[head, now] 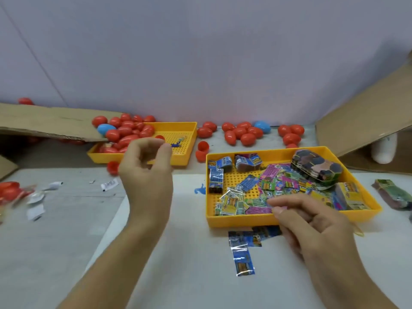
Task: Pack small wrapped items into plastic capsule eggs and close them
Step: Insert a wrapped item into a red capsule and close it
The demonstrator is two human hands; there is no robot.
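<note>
Pale wall and grey table (66,219) frame the work. Closed red plastic capsule eggs (243,132) lie beyond both hands, so many look done; loose halves remain. The left hand (145,172) hovers with fingers loosely curled, holding nothing visible. The right hand (312,221) reaches into the yellow perforated plastic tray (245,219) of small colourful wrapped packets (278,186), its grasp unclear. Packet printing is too blurred to read.
</note>
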